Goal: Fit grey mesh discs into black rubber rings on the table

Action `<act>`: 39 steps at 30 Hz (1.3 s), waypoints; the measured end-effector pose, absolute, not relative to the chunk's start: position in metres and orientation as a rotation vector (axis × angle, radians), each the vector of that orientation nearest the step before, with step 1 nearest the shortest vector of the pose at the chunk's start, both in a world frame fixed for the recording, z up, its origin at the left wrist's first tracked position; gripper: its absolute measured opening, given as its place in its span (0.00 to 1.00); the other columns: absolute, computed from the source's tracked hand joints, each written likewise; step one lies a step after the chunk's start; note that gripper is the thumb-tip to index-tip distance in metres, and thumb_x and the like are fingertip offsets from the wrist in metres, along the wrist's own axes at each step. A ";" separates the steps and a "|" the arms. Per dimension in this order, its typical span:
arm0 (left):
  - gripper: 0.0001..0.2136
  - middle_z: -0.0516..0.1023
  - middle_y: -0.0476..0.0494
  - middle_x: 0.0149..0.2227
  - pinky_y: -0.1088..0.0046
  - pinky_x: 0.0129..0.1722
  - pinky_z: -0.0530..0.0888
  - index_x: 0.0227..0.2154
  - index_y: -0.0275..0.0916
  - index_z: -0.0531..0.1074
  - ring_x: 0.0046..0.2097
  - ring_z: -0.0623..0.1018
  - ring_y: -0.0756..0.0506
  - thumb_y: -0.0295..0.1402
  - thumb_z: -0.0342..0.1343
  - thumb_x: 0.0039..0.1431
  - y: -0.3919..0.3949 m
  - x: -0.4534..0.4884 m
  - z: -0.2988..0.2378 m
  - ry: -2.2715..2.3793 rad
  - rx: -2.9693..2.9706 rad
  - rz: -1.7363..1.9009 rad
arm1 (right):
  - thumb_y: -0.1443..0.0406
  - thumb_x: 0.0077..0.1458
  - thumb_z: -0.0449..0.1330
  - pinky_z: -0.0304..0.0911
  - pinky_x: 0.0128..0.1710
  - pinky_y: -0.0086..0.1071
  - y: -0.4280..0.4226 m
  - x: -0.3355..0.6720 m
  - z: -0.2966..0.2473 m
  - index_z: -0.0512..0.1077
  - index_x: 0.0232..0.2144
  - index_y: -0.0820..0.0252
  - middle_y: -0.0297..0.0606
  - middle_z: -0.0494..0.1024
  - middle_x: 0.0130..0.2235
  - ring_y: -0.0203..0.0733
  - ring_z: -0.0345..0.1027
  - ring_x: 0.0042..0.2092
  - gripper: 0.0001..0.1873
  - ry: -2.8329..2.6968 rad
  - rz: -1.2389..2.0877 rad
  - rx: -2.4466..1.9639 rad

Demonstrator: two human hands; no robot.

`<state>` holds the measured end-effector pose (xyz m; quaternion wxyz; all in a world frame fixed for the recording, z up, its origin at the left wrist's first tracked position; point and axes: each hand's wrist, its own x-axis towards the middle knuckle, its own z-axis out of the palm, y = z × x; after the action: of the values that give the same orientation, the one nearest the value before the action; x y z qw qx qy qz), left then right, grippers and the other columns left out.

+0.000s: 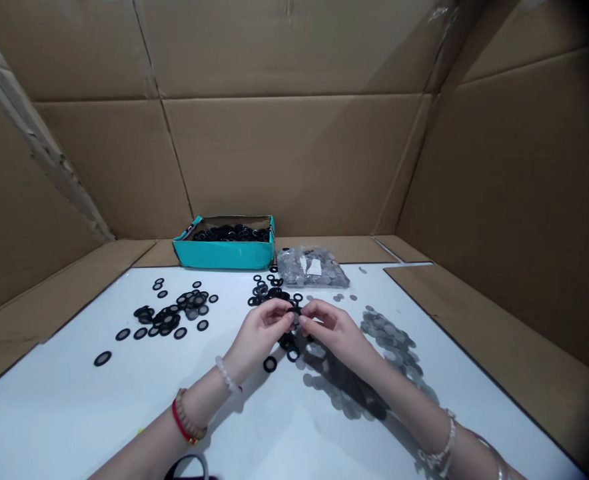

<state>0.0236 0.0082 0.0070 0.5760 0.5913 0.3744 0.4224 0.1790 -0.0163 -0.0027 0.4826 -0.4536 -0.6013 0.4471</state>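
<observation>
My left hand (263,333) and my right hand (335,333) meet above the middle of the table, thumbs and forefingers pinched. Between the fingertips is a small black ring (295,309) with a grey disc (296,319) at it; fingers partly hide both, so how far the disc sits inside the ring is unclear. Under and behind the hands lie loose black rings (270,364). Beside my right forearm spreads a pile of thin grey discs (392,339). To the left is a pile of black rings with grey centres (167,320).
A turquoise box (224,255) full of black rings stands at the back. Right of it lies a clear plastic bag (312,267) of grey discs. Cardboard walls (284,153) surround the white table (124,413). A dark, grey-rimmed object (192,460) shows at the bottom edge.
</observation>
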 end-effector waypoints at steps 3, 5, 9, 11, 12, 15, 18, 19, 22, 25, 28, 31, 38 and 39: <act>0.10 0.72 0.47 0.29 0.74 0.34 0.69 0.30 0.35 0.70 0.32 0.71 0.49 0.37 0.58 0.47 0.006 0.024 0.009 0.846 1.419 0.976 | 0.56 0.47 0.60 0.60 0.33 0.29 -0.016 0.179 -0.005 0.67 0.28 0.60 0.33 0.69 0.29 0.37 0.64 0.32 0.13 -1.446 1.112 -1.077; 0.10 0.73 0.46 0.29 0.73 0.35 0.69 0.30 0.35 0.70 0.32 0.72 0.49 0.37 0.58 0.47 0.006 0.023 0.009 0.859 1.419 0.965 | 0.56 0.48 0.60 0.60 0.33 0.30 -0.016 0.179 -0.005 0.67 0.29 0.60 0.33 0.69 0.28 0.37 0.64 0.31 0.13 -1.428 1.109 -1.083; 0.12 0.74 0.45 0.31 0.71 0.36 0.70 0.30 0.35 0.71 0.34 0.73 0.48 0.36 0.61 0.43 0.009 0.022 0.007 0.899 1.366 0.953 | 0.57 0.48 0.60 0.61 0.33 0.30 -0.018 0.180 -0.004 0.66 0.28 0.60 0.32 0.69 0.26 0.36 0.65 0.30 0.12 -1.391 1.160 -1.076; 0.12 0.74 0.45 0.31 0.72 0.36 0.69 0.30 0.35 0.71 0.34 0.73 0.48 0.36 0.62 0.43 0.009 0.021 0.006 0.895 1.361 0.952 | 0.58 0.48 0.61 0.62 0.33 0.30 -0.018 0.180 -0.003 0.66 0.26 0.60 0.31 0.70 0.25 0.36 0.66 0.30 0.12 -1.362 1.205 -1.067; 0.12 0.74 0.45 0.30 0.72 0.35 0.69 0.30 0.35 0.71 0.33 0.73 0.48 0.36 0.61 0.43 0.009 0.021 0.006 0.888 1.363 0.951 | 0.58 0.48 0.61 0.62 0.33 0.30 -0.018 0.180 -0.003 0.66 0.26 0.60 0.31 0.70 0.25 0.36 0.66 0.30 0.12 -1.352 1.222 -1.064; 0.09 0.74 0.46 0.29 0.74 0.34 0.69 0.29 0.34 0.71 0.32 0.73 0.49 0.35 0.59 0.46 0.008 0.021 0.007 0.847 1.385 0.924 | 0.58 0.47 0.62 0.63 0.34 0.30 -0.018 0.178 -0.002 0.66 0.26 0.61 0.31 0.71 0.26 0.36 0.67 0.30 0.12 -1.332 1.250 -1.064; 0.08 0.73 0.46 0.27 0.75 0.32 0.68 0.28 0.33 0.71 0.31 0.72 0.50 0.34 0.57 0.49 0.007 0.021 0.008 0.814 1.425 0.889 | 0.59 0.46 0.62 0.64 0.36 0.32 -0.018 0.178 -0.002 0.68 0.30 0.61 0.34 0.73 0.29 0.38 0.69 0.33 0.12 -1.322 1.254 -1.067; 0.08 0.72 0.47 0.26 0.75 0.32 0.67 0.27 0.33 0.71 0.30 0.71 0.50 0.34 0.57 0.49 0.006 0.022 0.007 0.815 1.433 0.886 | 0.58 0.47 0.62 0.64 0.36 0.32 -0.018 0.178 -0.002 0.69 0.31 0.61 0.35 0.73 0.30 0.38 0.69 0.33 0.12 -1.329 1.236 -1.070; 0.08 0.72 0.47 0.25 0.76 0.31 0.67 0.27 0.33 0.71 0.30 0.71 0.50 0.34 0.57 0.48 0.006 0.023 0.007 0.842 1.424 0.894 | 0.58 0.49 0.60 0.64 0.35 0.31 -0.018 0.179 -0.003 0.70 0.28 0.62 0.35 0.73 0.28 0.38 0.68 0.32 0.11 -1.371 1.158 -1.084; 0.08 0.72 0.48 0.25 0.76 0.31 0.67 0.26 0.33 0.71 0.29 0.71 0.50 0.34 0.58 0.48 0.004 0.025 0.007 0.871 1.367 0.918 | 0.58 0.49 0.60 0.64 0.34 0.30 -0.018 0.180 -0.003 0.71 0.26 0.61 0.34 0.72 0.27 0.38 0.68 0.31 0.11 -1.384 1.131 -1.081; 0.08 0.72 0.48 0.26 0.75 0.31 0.68 0.27 0.33 0.70 0.30 0.72 0.50 0.33 0.58 0.47 0.001 0.028 0.009 0.880 1.287 0.948 | 0.58 0.48 0.61 0.65 0.34 0.31 -0.019 0.179 -0.002 0.71 0.26 0.61 0.34 0.73 0.27 0.38 0.69 0.32 0.11 -1.350 1.169 -1.057; 0.08 0.73 0.47 0.27 0.75 0.33 0.68 0.28 0.33 0.70 0.31 0.73 0.49 0.33 0.59 0.47 -0.001 0.030 0.009 0.859 1.220 0.967 | 0.58 0.48 0.61 0.65 0.36 0.32 -0.019 0.177 -0.001 0.70 0.26 0.61 0.34 0.73 0.27 0.39 0.70 0.32 0.11 -1.323 1.216 -1.038; 0.08 0.72 0.49 0.23 0.75 0.31 0.68 0.27 0.34 0.70 0.28 0.72 0.50 0.34 0.58 0.48 0.000 0.032 0.002 0.840 1.205 1.020 | 0.57 0.49 0.60 0.65 0.35 0.32 -0.020 0.174 -0.006 0.69 0.27 0.60 0.35 0.74 0.28 0.39 0.69 0.32 0.11 -1.381 1.154 -1.050; 0.08 0.72 0.49 0.23 0.75 0.31 0.68 0.28 0.34 0.70 0.28 0.72 0.50 0.34 0.58 0.48 0.000 0.031 0.002 0.840 1.211 1.023 | 0.58 0.49 0.60 0.65 0.35 0.31 -0.020 0.174 -0.006 0.69 0.27 0.60 0.35 0.73 0.28 0.39 0.69 0.32 0.11 -1.387 1.138 -1.050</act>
<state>0.0313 0.0003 0.0022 0.6239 0.5276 0.3660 0.4455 0.1736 -0.0203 -0.0065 0.5065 -0.4355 -0.5753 0.4721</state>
